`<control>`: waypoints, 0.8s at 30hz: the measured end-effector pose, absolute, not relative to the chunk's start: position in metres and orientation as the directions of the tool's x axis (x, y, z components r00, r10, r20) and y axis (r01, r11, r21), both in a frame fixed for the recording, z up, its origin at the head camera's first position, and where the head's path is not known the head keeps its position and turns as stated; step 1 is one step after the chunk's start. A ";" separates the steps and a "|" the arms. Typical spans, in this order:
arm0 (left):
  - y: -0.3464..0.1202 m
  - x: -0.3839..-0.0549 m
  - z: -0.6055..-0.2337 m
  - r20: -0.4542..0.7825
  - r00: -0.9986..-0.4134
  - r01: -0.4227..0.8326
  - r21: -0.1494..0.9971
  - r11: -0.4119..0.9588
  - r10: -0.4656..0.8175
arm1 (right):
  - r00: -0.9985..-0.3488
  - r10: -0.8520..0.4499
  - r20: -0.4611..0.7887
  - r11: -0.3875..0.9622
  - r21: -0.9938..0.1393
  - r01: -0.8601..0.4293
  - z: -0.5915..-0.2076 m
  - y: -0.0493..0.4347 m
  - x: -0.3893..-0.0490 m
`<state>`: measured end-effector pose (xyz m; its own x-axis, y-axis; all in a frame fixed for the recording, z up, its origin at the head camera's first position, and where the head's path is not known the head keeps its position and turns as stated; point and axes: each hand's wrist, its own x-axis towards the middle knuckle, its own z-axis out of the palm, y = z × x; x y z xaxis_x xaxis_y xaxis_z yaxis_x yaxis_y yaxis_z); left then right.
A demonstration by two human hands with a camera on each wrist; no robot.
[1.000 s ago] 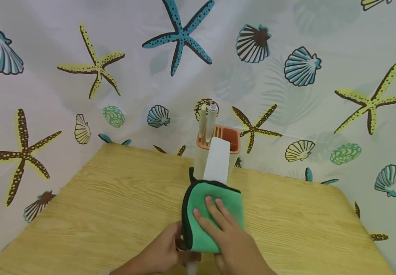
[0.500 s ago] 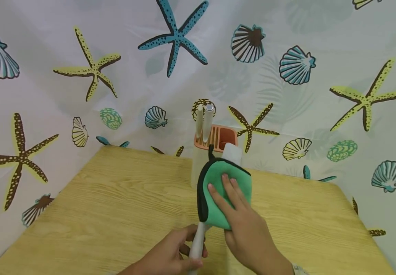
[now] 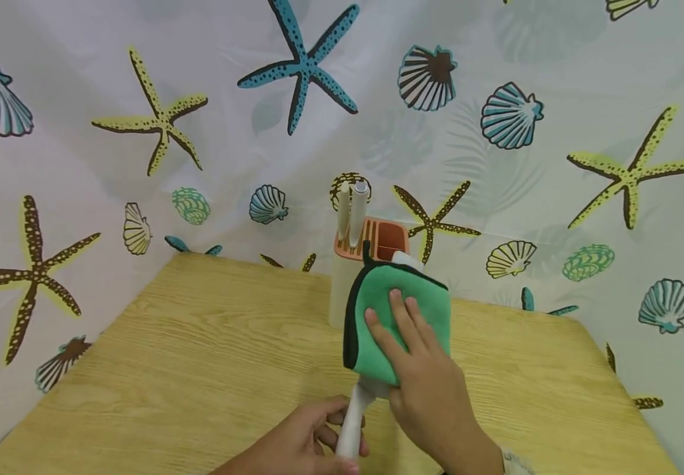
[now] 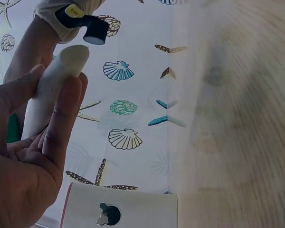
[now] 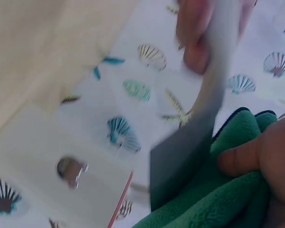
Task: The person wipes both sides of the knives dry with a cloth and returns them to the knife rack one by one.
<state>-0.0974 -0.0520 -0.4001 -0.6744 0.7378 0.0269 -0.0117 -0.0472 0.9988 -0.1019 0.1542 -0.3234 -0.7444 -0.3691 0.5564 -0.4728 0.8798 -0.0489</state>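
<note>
My left hand point(image 3: 303, 439) holds a kitchen knife by its white handle point(image 3: 350, 425), fingers and thumb wrapped round it, as the left wrist view also shows on the handle point(image 4: 52, 90). A green cloth point(image 3: 377, 287) with black edging lies over the wide blade point(image 5: 185, 156). From above, my right hand point(image 3: 431, 389) presses the cloth with spread fingers. Its thumb point(image 5: 242, 159) bears on the folded cloth from the other side in the right wrist view, so cloth and blade are pinched. Only the blade's pale tip point(image 3: 408, 261) shows past the cloth in the head view.
A cream knife holder point(image 3: 340, 297) with an orange slotted top stands at the table's back edge, just behind the cloth. Two light-handled knives point(image 3: 358, 211) stand in its left slots. The wooden table point(image 3: 199, 369) meets a curtain point(image 3: 211, 53) printed with shells and starfish.
The cloth and right hand have slid up the blade towards its tip, away from the left hand, covering most of the tip and baring the handle end. The knife has shifted slightly right.
</note>
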 end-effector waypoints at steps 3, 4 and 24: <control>-0.051 -0.099 -0.398 0.085 -0.703 0.032 0.996 -0.088 0.706 | -0.691 -0.457 0.560 0.849 0.045 -0.526 -0.333 0.146 -0.085; -0.051 -0.099 -0.397 0.115 -0.709 0.056 0.993 -0.107 0.696 | -0.671 -0.483 0.563 0.838 0.074 -0.541 -0.336 0.144 -0.079; -0.042 -0.088 -0.395 0.110 -0.694 0.012 0.990 -0.142 0.711 | -0.587 -0.252 0.769 0.923 0.010 -0.384 -0.285 0.165 -0.112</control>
